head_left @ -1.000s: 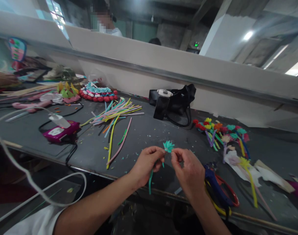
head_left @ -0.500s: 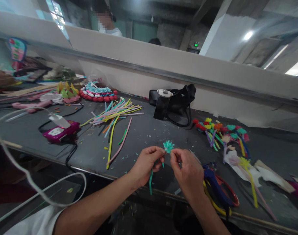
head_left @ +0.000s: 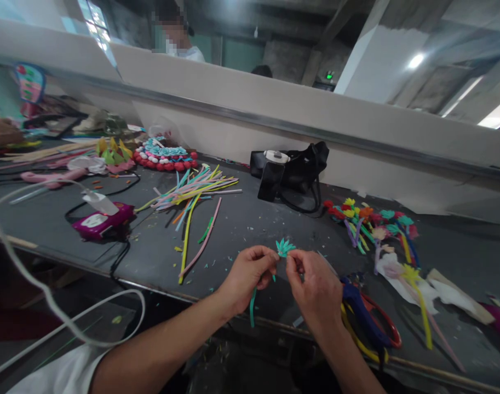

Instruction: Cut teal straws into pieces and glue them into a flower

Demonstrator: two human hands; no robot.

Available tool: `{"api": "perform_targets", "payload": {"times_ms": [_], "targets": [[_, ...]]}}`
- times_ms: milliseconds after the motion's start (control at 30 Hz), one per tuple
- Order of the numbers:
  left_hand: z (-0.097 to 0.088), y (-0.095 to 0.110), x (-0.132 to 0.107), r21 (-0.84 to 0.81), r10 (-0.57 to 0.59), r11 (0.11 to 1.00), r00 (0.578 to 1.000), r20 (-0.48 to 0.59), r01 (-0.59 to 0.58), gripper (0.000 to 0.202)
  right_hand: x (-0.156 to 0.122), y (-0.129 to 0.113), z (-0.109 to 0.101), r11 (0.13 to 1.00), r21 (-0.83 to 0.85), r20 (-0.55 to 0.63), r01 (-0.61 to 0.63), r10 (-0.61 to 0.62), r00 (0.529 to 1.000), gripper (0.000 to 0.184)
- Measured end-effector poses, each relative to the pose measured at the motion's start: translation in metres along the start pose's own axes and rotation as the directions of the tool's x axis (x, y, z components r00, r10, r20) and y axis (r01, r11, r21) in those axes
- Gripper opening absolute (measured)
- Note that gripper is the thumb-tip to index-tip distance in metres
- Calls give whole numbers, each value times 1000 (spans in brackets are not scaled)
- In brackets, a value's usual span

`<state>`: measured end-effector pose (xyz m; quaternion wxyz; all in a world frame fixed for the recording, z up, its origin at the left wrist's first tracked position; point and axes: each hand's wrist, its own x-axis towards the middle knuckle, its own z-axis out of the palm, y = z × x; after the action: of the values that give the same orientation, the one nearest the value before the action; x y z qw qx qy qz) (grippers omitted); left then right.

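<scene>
A small teal foam flower [head_left: 283,247] on a teal stem sits between my two hands above the dark table [head_left: 241,230]. My left hand [head_left: 250,273] pinches the stem just below the petals, and the stem hangs down past my fingers. My right hand [head_left: 315,287] is closed in a pinch at the flower's right side, touching its base. Both hands hover near the table's front edge.
Loose coloured foam strips [head_left: 192,194] lie left of centre. A pink glue gun [head_left: 102,221] with cords rests further left. Finished flowers [head_left: 373,224] lie to the right, scissors [head_left: 368,323] by my right wrist, a black bag [head_left: 293,169] behind. Another person's hand [head_left: 1,133] shows at far left.
The flower has tilted slightly and dropped a little between my fingers. My hands stay in nearly the same place.
</scene>
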<state>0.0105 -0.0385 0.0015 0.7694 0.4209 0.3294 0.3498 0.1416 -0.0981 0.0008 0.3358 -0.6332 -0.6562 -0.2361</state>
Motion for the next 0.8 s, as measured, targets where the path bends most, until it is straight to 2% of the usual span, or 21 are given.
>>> {"api": "perform_targets", "payload": {"times_ms": [800], "targets": [[-1, -3, 2, 47, 11, 999, 1000, -21, -10, 18, -2, -1, 3, 999, -49, -2, -21, 21, 1000, 19]]}}
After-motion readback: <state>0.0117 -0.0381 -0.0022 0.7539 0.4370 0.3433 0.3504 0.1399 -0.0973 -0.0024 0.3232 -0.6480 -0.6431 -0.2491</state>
